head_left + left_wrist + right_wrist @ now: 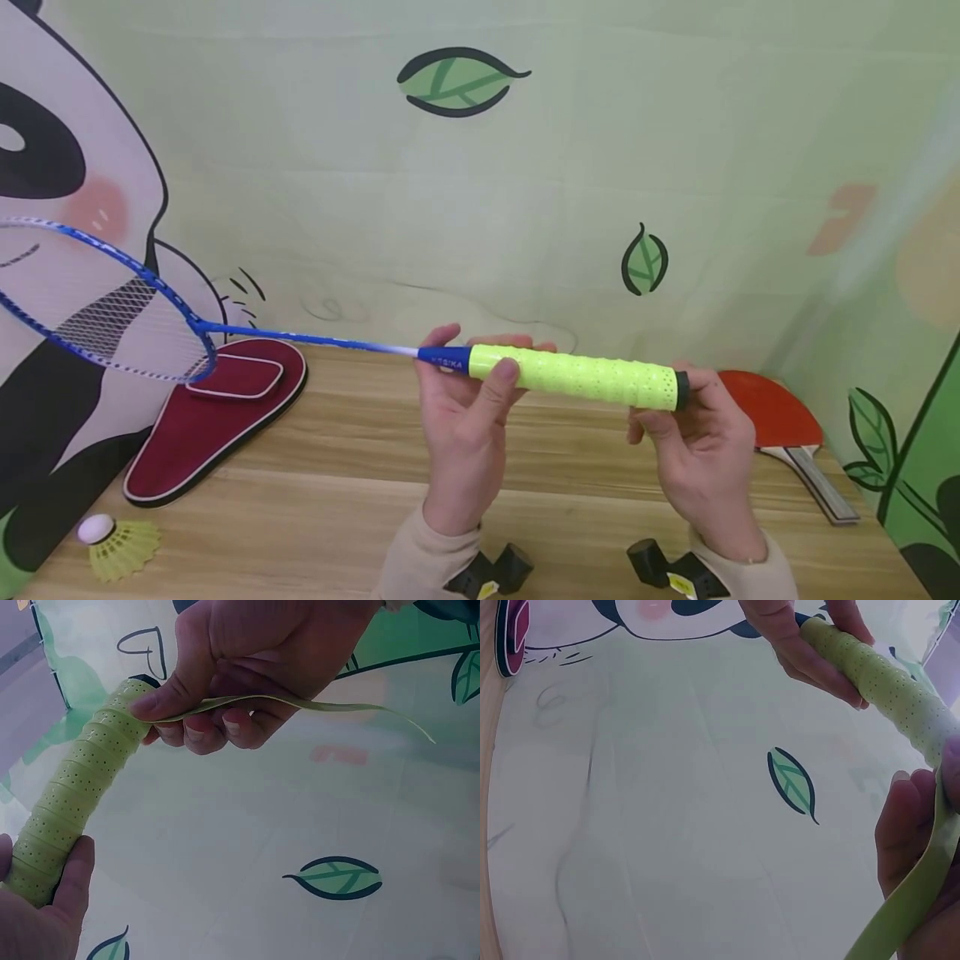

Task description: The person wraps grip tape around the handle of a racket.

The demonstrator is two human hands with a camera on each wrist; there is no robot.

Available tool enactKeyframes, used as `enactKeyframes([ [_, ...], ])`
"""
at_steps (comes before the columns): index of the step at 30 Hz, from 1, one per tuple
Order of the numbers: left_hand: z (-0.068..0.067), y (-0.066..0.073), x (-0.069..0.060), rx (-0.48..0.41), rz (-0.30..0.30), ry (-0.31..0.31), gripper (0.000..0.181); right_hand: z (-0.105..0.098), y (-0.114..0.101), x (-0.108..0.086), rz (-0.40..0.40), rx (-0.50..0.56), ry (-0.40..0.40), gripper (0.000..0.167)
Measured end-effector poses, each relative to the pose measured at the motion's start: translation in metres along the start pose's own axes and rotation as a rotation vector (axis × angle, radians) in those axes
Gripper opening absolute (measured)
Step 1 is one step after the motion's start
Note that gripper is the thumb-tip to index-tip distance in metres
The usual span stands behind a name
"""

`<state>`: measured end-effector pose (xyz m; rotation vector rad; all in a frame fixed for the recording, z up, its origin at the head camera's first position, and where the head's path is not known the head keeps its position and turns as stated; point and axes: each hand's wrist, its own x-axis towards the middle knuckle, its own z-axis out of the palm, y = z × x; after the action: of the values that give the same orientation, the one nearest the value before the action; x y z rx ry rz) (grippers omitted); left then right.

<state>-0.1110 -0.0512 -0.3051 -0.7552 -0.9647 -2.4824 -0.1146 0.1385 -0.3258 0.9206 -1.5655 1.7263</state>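
A blue badminton racket (315, 339) is held above the table, head to the left. Neon-yellow perforated overgrip tape (577, 377) is wound in overlapping turns along its handle, from the blue cone to the black butt cap (682, 391). My left hand (465, 433) grips the handle near the cone, thumb lying on the wrap. At the butt end, my right hand (705, 450) pinches the tape between thumb and fingers. In the left wrist view a loose tape tail (315, 705) trails from that hand; the right wrist view shows the tail (907, 900) too. The head view hides it.
On the wooden table (300, 533), a dark red paddle case (217, 433) lies at the left and a yellow shuttlecock (120, 537) at the front left. A red table tennis paddle (772, 408) lies behind my right hand. A printed cloth backdrop (525, 208) rises behind the table.
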Motion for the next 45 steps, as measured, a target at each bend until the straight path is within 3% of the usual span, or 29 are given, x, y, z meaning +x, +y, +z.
enactKeyframes([
  [6,-0.0001,0.0008,-0.0009,0.017,-0.006,0.026,0.043,-0.0003,0.0004,-0.0005,0.000,-0.016,0.003,0.026],
  [14,0.0017,0.0010,-0.0009,0.010,-0.014,0.042,0.041,-0.0004,0.0020,0.0001,-0.031,0.060,0.021,0.031],
  [22,0.0020,0.0011,-0.0006,0.014,-0.022,0.073,0.041,-0.0009,-0.0017,0.0001,-0.017,0.010,0.008,0.019],
  [33,0.0018,0.0005,0.0010,0.047,-0.028,0.126,0.042,0.0019,-0.0005,0.0011,-0.026,-0.027,0.005,0.019],
  [40,0.0020,0.0001,0.0024,0.053,-0.043,0.156,0.040,0.0012,-0.0005,-0.0001,-0.032,-0.030,0.009,0.051],
  [45,0.0015,0.0005,0.0029,0.067,-0.059,0.169,0.040,0.0011,-0.0001,-0.0014,-0.038,-0.038,0.009,0.044],
])
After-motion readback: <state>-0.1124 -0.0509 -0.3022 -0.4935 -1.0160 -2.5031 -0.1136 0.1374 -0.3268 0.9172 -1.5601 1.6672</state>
